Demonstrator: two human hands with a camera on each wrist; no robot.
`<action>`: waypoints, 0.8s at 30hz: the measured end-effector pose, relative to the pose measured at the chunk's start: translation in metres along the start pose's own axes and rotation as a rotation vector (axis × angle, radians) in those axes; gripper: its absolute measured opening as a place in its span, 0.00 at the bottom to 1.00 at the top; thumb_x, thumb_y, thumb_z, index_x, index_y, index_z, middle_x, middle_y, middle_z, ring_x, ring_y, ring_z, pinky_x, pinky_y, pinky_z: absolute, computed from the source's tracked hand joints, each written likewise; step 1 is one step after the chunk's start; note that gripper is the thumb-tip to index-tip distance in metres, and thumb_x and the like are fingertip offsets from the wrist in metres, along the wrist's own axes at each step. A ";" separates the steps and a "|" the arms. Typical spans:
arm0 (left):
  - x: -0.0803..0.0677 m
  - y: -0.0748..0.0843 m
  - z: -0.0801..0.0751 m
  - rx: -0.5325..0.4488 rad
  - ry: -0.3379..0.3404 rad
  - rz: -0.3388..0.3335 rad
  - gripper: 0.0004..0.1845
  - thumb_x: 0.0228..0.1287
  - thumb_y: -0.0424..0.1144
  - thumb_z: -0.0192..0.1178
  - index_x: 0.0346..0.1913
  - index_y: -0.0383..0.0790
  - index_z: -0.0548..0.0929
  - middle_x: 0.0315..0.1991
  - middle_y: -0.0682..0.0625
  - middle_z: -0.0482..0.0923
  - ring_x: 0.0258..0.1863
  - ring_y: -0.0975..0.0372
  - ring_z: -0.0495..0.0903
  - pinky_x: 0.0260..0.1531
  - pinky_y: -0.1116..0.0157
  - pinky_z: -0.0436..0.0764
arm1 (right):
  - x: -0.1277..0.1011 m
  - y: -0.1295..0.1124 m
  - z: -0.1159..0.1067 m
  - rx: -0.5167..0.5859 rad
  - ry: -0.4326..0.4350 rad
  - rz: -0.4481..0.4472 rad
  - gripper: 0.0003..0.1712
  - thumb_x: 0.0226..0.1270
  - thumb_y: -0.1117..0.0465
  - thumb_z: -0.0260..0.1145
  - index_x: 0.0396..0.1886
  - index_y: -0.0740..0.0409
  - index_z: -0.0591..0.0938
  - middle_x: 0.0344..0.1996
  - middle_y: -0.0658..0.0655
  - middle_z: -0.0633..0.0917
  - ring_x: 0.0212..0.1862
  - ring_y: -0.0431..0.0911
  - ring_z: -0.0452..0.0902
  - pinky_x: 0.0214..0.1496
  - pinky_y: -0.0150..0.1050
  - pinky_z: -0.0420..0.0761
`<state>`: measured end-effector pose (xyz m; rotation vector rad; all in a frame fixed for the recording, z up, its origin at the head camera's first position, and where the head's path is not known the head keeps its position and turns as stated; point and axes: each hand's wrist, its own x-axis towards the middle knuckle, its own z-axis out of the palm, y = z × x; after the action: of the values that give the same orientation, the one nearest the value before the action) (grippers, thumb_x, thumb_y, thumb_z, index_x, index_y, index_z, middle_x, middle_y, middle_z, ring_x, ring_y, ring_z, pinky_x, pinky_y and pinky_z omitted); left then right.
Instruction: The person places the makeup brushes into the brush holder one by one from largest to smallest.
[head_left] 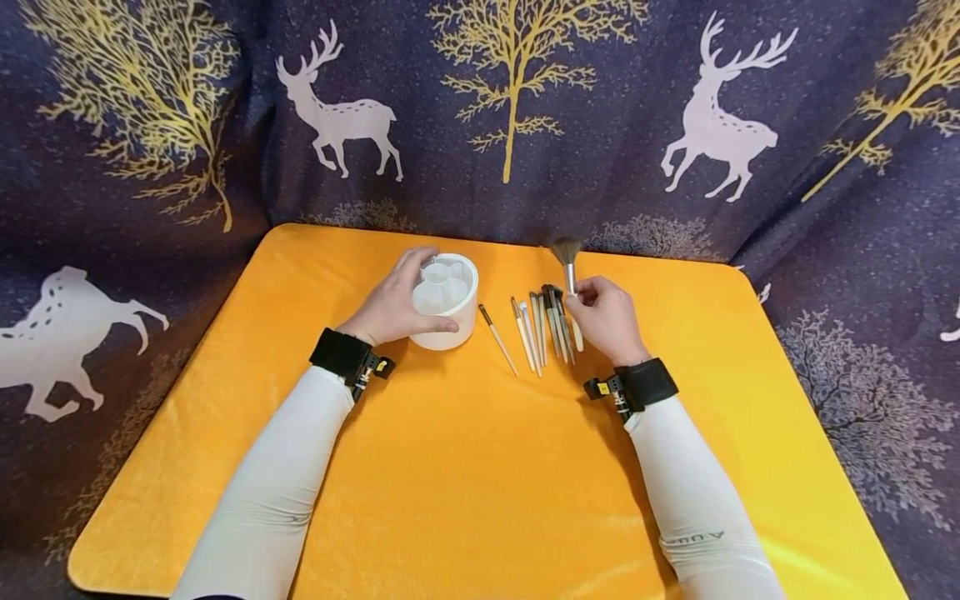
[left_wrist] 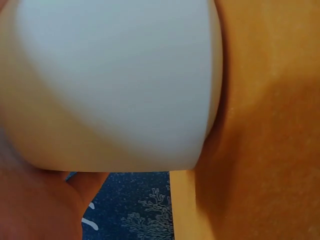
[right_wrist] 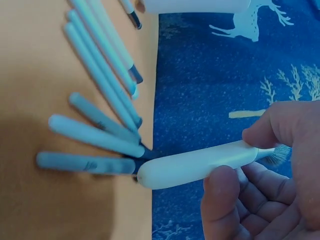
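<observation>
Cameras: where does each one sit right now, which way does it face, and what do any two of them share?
Head: worn on the head, facing forward and down at the orange table; shows both sleeved arms, the left hand on the white holder and the right hand.
Left wrist: pressed close to the white holder's wall; only part of the left hand shows.
Right wrist: looks along the right hand's fingers pinching the large brush.
Shared: head and right wrist both show the large brush and the row of brushes.

A home-style recording corner: a table [head_left: 465, 467] under orange cloth, backed by a navy deer-and-tree drape [head_left: 525, 108].
</observation>
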<state>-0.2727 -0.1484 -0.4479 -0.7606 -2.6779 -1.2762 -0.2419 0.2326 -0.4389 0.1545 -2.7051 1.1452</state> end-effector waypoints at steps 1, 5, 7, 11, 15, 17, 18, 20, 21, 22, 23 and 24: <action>0.000 -0.001 0.000 -0.007 0.001 0.001 0.68 0.44 0.61 0.92 0.84 0.43 0.63 0.79 0.47 0.64 0.70 0.49 0.72 0.73 0.42 0.74 | -0.001 -0.002 0.000 0.005 0.003 -0.005 0.15 0.81 0.58 0.68 0.55 0.65 0.87 0.42 0.63 0.87 0.42 0.57 0.82 0.47 0.50 0.79; -0.001 -0.002 0.002 -0.022 0.006 0.002 0.66 0.46 0.59 0.92 0.84 0.45 0.63 0.79 0.47 0.64 0.70 0.49 0.72 0.73 0.42 0.74 | -0.003 -0.009 0.000 0.018 0.016 -0.016 0.14 0.80 0.59 0.68 0.55 0.65 0.87 0.42 0.63 0.88 0.42 0.57 0.83 0.46 0.50 0.80; -0.001 -0.002 0.003 -0.019 0.010 0.002 0.65 0.46 0.59 0.91 0.84 0.45 0.63 0.79 0.46 0.64 0.70 0.49 0.72 0.74 0.42 0.74 | -0.004 -0.012 0.000 0.022 0.027 -0.022 0.14 0.79 0.59 0.68 0.55 0.65 0.87 0.42 0.63 0.88 0.43 0.57 0.83 0.46 0.50 0.80; -0.001 -0.003 0.004 -0.026 0.018 0.006 0.65 0.47 0.58 0.91 0.83 0.45 0.64 0.78 0.46 0.65 0.70 0.49 0.72 0.74 0.43 0.74 | -0.004 -0.019 0.000 0.025 0.047 -0.038 0.14 0.78 0.59 0.69 0.54 0.64 0.86 0.42 0.62 0.88 0.43 0.56 0.82 0.46 0.48 0.79; -0.001 -0.003 0.005 -0.039 0.022 0.004 0.64 0.47 0.58 0.91 0.83 0.45 0.63 0.77 0.47 0.66 0.69 0.49 0.73 0.73 0.43 0.75 | -0.004 -0.025 0.000 0.038 0.051 -0.047 0.13 0.78 0.58 0.70 0.53 0.63 0.86 0.41 0.60 0.87 0.42 0.55 0.82 0.45 0.48 0.79; 0.000 -0.003 0.005 -0.042 0.022 0.000 0.64 0.47 0.59 0.91 0.83 0.46 0.63 0.77 0.47 0.66 0.69 0.49 0.73 0.73 0.43 0.75 | -0.004 -0.028 0.000 0.047 0.046 -0.052 0.13 0.79 0.58 0.70 0.53 0.63 0.86 0.41 0.60 0.87 0.42 0.55 0.81 0.45 0.48 0.78; 0.000 -0.003 0.005 -0.042 0.022 -0.001 0.64 0.47 0.59 0.91 0.83 0.47 0.63 0.77 0.47 0.66 0.69 0.50 0.73 0.73 0.44 0.75 | -0.004 -0.030 0.001 0.051 0.041 -0.053 0.13 0.79 0.59 0.70 0.53 0.63 0.86 0.41 0.60 0.86 0.41 0.54 0.81 0.44 0.48 0.78; -0.001 -0.003 0.005 -0.041 0.021 -0.003 0.64 0.47 0.59 0.91 0.83 0.47 0.63 0.77 0.47 0.66 0.69 0.50 0.73 0.73 0.44 0.75 | -0.003 -0.034 0.001 0.058 0.033 -0.059 0.12 0.79 0.59 0.70 0.53 0.63 0.86 0.41 0.60 0.86 0.41 0.54 0.80 0.44 0.48 0.78; -0.001 -0.002 0.005 -0.042 0.020 -0.003 0.64 0.47 0.59 0.91 0.83 0.47 0.63 0.77 0.47 0.66 0.69 0.50 0.73 0.73 0.44 0.75 | -0.003 -0.036 0.002 0.061 0.029 -0.063 0.12 0.80 0.60 0.70 0.53 0.63 0.85 0.41 0.60 0.86 0.41 0.54 0.80 0.44 0.48 0.78; -0.001 -0.002 0.004 -0.044 0.020 -0.004 0.64 0.47 0.59 0.91 0.83 0.47 0.63 0.77 0.47 0.66 0.69 0.50 0.73 0.73 0.44 0.75 | -0.002 -0.039 0.002 0.062 0.026 -0.068 0.12 0.80 0.60 0.69 0.53 0.63 0.85 0.40 0.60 0.85 0.40 0.54 0.79 0.44 0.48 0.77; -0.001 -0.002 0.004 -0.047 0.020 -0.006 0.64 0.47 0.59 0.91 0.83 0.47 0.63 0.77 0.47 0.65 0.69 0.50 0.73 0.73 0.44 0.75 | -0.002 -0.041 0.003 0.065 0.024 -0.075 0.11 0.80 0.60 0.69 0.53 0.63 0.85 0.40 0.60 0.85 0.40 0.54 0.79 0.43 0.48 0.77; -0.001 -0.002 0.004 -0.050 0.020 -0.007 0.64 0.47 0.59 0.91 0.83 0.47 0.63 0.77 0.48 0.65 0.69 0.50 0.73 0.73 0.44 0.75 | -0.001 -0.044 0.004 0.068 0.024 -0.081 0.11 0.80 0.60 0.69 0.53 0.62 0.85 0.40 0.60 0.85 0.40 0.54 0.78 0.43 0.48 0.76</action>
<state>-0.2722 -0.1469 -0.4520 -0.7410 -2.6449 -1.3496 -0.2341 0.1989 -0.4107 0.2561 -2.6154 1.2078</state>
